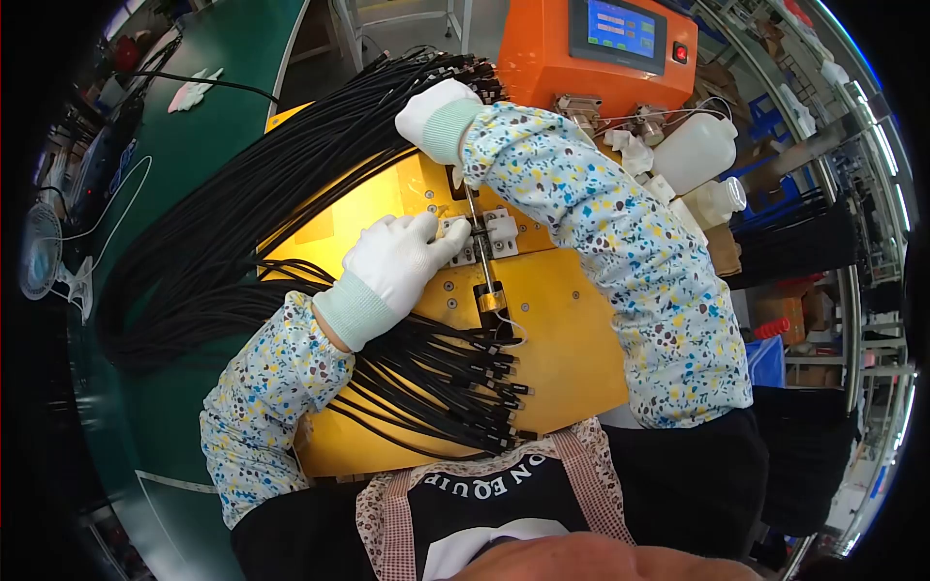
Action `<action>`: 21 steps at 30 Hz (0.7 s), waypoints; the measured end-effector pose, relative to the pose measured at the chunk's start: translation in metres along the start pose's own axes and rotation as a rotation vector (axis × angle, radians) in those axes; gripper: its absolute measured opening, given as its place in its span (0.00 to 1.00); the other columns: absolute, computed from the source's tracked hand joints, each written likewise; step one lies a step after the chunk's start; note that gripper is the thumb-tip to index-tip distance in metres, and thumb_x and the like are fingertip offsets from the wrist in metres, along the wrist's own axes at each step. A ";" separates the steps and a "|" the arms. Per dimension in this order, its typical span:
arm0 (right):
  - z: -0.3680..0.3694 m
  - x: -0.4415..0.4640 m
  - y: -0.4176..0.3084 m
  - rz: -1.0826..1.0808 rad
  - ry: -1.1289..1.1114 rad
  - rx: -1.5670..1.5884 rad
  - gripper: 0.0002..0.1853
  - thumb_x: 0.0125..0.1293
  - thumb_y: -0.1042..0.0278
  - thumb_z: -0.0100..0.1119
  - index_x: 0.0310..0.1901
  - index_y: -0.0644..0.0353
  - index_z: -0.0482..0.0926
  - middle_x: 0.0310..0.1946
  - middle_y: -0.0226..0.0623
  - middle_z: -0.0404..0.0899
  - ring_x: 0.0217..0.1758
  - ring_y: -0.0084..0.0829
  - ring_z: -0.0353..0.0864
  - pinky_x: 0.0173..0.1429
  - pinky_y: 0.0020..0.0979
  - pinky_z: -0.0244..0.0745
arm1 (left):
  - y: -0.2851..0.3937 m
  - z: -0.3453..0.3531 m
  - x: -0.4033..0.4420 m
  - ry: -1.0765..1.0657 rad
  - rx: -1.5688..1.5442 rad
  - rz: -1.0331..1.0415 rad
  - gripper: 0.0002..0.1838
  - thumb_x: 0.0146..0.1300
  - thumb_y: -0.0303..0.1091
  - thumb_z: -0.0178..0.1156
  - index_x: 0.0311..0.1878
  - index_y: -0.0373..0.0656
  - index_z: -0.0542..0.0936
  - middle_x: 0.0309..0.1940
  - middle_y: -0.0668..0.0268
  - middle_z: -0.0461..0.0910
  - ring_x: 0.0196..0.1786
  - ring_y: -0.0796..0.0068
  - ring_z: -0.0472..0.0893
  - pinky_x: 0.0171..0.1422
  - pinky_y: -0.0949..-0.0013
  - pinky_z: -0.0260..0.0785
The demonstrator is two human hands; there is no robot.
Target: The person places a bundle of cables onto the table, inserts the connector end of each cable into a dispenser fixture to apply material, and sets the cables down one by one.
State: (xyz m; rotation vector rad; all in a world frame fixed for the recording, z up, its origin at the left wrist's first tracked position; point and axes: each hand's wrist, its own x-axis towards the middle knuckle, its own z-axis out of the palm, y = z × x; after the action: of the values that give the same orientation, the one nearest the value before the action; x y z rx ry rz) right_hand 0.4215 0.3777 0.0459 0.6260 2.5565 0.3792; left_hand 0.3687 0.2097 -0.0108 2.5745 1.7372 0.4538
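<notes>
My left hand (395, 261), in a white glove, is at a small metal fixture (496, 235) on the yellow plate (572, 339). Its thumb and fingers are pressed together there; whatever they pinch is too small to name. Further from me, my right hand (433, 111), also gloved, lies over the far end of a thick bundle of black cables (262, 184), its fingers curled and mostly hidden. A metal rod (479, 242) runs through the fixture. Cable ends with connectors (484, 378) fan out on the plate nearer my body.
An orange machine (542, 58) with a lit screen stands at the back right. Beside it are a white plastic jug (696, 153) and a smaller bottle (717, 201). A white glove (194, 89) lies on the green table (228, 44). A small fan (44, 252) is at far left.
</notes>
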 end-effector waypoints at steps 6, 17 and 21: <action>0.010 0.007 0.009 -0.063 0.033 0.024 0.11 0.55 0.67 0.64 0.38 0.60 0.86 0.34 0.41 0.86 0.36 0.37 0.87 0.39 0.38 0.83 | 0.001 0.000 0.000 0.006 0.011 0.006 0.23 0.56 0.27 0.57 0.58 0.51 0.77 0.29 0.64 0.73 0.31 0.62 0.77 0.37 0.62 0.72; 0.003 0.003 0.021 0.044 0.213 0.100 0.13 0.58 0.70 0.59 0.46 0.55 0.82 0.39 0.42 0.84 0.43 0.39 0.86 0.45 0.39 0.82 | -0.006 0.011 0.002 0.291 -0.090 0.049 0.16 0.53 0.27 0.61 0.46 0.51 0.84 0.28 0.69 0.75 0.33 0.67 0.77 0.40 0.64 0.70; -0.006 -0.030 0.025 -0.005 0.463 0.026 0.08 0.61 0.71 0.60 0.41 0.59 0.86 0.39 0.42 0.86 0.44 0.40 0.87 0.44 0.40 0.83 | -0.009 0.011 0.003 0.342 -0.122 0.074 0.18 0.50 0.25 0.62 0.47 0.49 0.85 0.29 0.69 0.76 0.34 0.67 0.76 0.41 0.64 0.68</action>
State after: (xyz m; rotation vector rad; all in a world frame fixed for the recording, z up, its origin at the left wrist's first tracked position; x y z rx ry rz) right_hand 0.4506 0.3834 0.0714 0.5958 3.0038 0.5435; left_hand 0.3643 0.2178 -0.0220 2.6000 1.6379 1.0213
